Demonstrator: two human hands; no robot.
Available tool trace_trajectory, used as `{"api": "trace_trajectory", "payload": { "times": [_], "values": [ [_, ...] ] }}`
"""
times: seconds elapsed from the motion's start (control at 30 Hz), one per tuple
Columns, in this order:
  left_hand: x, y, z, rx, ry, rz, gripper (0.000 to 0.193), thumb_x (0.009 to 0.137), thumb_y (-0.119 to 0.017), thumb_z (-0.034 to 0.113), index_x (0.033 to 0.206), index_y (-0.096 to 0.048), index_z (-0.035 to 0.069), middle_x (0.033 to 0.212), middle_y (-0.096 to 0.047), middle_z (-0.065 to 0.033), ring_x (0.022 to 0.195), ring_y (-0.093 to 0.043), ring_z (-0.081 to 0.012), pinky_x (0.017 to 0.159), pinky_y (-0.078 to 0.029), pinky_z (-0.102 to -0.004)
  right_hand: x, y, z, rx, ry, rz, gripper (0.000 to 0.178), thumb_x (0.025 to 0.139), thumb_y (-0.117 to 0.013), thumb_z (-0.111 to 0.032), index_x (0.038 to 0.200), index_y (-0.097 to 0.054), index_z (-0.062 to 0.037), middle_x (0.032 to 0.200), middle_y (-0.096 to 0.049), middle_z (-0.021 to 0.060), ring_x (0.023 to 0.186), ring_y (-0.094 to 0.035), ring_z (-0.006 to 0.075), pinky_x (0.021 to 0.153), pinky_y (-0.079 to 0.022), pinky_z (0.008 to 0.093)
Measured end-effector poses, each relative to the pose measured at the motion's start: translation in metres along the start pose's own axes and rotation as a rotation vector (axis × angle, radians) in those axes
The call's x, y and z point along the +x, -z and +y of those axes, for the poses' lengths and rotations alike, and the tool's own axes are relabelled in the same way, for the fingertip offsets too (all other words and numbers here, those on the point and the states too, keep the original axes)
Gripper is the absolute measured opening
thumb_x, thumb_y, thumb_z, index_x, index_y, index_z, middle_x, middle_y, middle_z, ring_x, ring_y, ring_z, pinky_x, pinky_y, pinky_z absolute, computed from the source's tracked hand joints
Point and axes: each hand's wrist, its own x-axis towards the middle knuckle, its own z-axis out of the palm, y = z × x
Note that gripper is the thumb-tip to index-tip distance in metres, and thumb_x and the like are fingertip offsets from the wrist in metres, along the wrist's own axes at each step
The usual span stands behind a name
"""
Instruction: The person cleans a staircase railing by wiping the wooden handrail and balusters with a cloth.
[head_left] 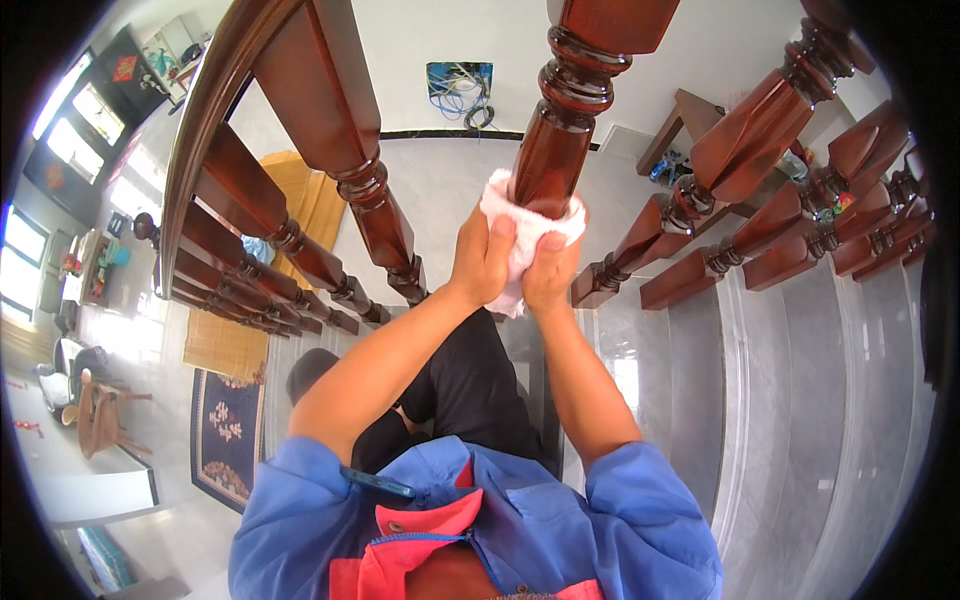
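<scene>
A pale pink cloth [520, 225] is wrapped around the lower shaft of a glossy red-brown wooden baluster [552, 150]. My left hand [484, 255] grips the cloth on the left side of the post, its thumb pressed against the near face. On the other side my right hand [553, 268] holds the cloth the same way, thumb up. Both hands are closed with the cloth between them and the wood, and a loose end hangs down between my wrists. The fingers behind the post are hidden.
More balusters run down the left under a curved handrail [195, 130], and others [745, 150] line the right beside grey stair steps [790, 370]. Beyond stand a wall box with tangled cables [460, 95] and a wooden bench [690, 120]. A patterned rug [228, 435] and wooden chair [100, 415] lie left.
</scene>
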Motion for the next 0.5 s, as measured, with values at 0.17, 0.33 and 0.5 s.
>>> {"api": "trace_trajectory", "payload": {
  "times": [0.17,0.33,0.5],
  "values": [
    [-0.063,0.006,-0.041,0.063,0.109,-0.051,0.056,0.108,-0.044,0.035,0.147,-0.042,-0.005,0.146,-0.048,-0.0244,0.138,-0.045,-0.0368,0.117,-0.031,-0.0421,-0.071,0.014,0.026,-0.128,-0.213,0.009,0.074,0.107,-0.034,-0.058,0.143,-0.043,0.0056,0.13,-0.061,0.0203,0.125,-0.057,0.0324,0.106,-0.043,0.0415],
    [-0.124,0.01,-0.09,0.094,0.428,-0.087,0.066,0.106,-0.049,0.037,0.153,-0.03,-0.005,0.148,-0.045,-0.0255,0.14,-0.043,-0.0385,0.119,-0.029,-0.0425,-0.12,0.026,0.036,-0.242,-0.594,-0.066,0.069,0.108,-0.035,-0.054,0.142,-0.047,0.0046,0.126,-0.065,0.0223,0.123,-0.06,0.0337,0.104,-0.044,0.0421],
    [-0.115,0.003,-0.071,0.285,0.452,-0.152,0.067,0.098,-0.064,0.03,0.15,-0.035,-0.001,0.141,-0.053,-0.0209,0.132,-0.053,-0.0288,0.11,-0.041,-0.0386,-0.142,0.044,0.068,-0.275,-0.985,0.012,0.063,0.109,-0.038,-0.049,0.13,-0.06,0.0061,0.125,-0.067,0.0237,0.117,-0.064,0.0348,0.099,-0.048,0.042]
  ]
}}
